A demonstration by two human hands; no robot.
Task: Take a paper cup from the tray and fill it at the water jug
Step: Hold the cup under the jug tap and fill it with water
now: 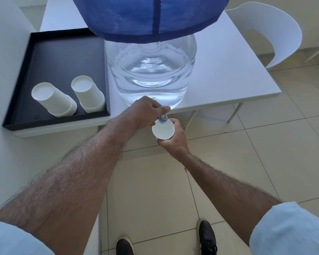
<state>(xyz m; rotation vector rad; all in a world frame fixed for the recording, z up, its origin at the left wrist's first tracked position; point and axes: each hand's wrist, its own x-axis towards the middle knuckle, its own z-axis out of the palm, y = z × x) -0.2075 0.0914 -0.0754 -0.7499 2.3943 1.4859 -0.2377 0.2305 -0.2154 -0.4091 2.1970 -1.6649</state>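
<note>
A big clear water jug [151,70] with a blue cloth cover [149,15] stands at the table's front edge. Its small blue and white tap [163,119] sticks out over the edge, and my left hand [145,111] is shut on the tap's top. Directly under the tap my right hand [173,142] holds an upright white paper cup [163,129], fingers wrapped around its side. I cannot tell whether water is flowing. The black tray [44,61] lies left of the jug with two stacks of upside-down paper cups [53,100] [88,94] at its front.
The white table [228,70] carries the tray and jug. A white chair [265,34] stands at the far right. A white wall [4,89] runs along the left. Below is tiled floor [228,172], with my two black shoes [206,236].
</note>
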